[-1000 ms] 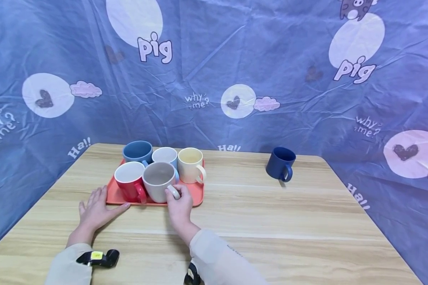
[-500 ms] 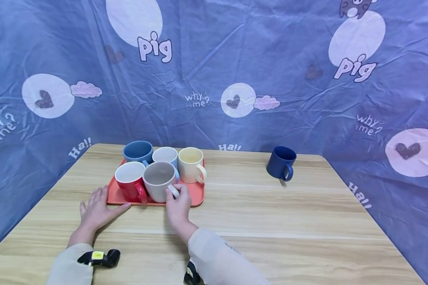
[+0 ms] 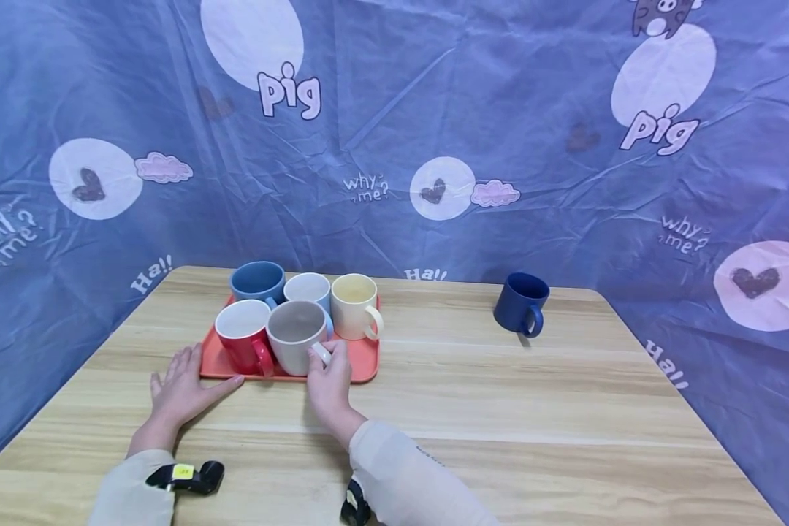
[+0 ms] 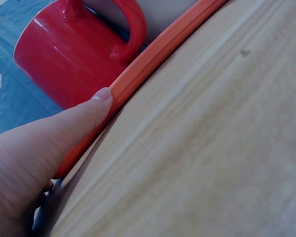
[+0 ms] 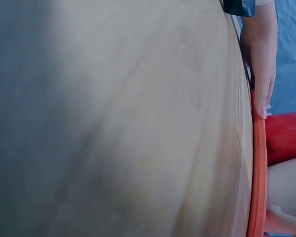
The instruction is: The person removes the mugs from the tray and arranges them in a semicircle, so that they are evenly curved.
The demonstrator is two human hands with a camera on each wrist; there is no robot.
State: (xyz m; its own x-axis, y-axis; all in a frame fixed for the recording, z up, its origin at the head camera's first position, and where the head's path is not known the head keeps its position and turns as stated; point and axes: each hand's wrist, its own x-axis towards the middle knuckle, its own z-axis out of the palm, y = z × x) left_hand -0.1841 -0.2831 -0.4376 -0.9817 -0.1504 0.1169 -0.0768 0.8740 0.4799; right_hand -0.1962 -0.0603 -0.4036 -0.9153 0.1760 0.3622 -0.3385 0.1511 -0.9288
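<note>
An orange-red tray (image 3: 365, 359) stands at the table's back left, carrying several mugs. With its thumb and fingers my right hand (image 3: 329, 383) pinches the handle of the grey mug (image 3: 288, 352), which is upright at the tray's front. Beside it is a red mug (image 3: 237, 352) with a white inside. Around the tray's front left corner my left hand (image 3: 183, 393) lies spread; in the left wrist view its thumb (image 4: 84, 116) touches the front rim. Behind are a blue mug (image 3: 253, 285), a light blue mug (image 3: 307, 290) with a white inside, and a cream mug (image 3: 351, 318).
A navy mug (image 3: 516, 307) stands alone on the wooden table (image 3: 532, 409), at the back right, its handle toward me. A blue printed cloth (image 3: 381, 117) hangs behind the table and along its sides.
</note>
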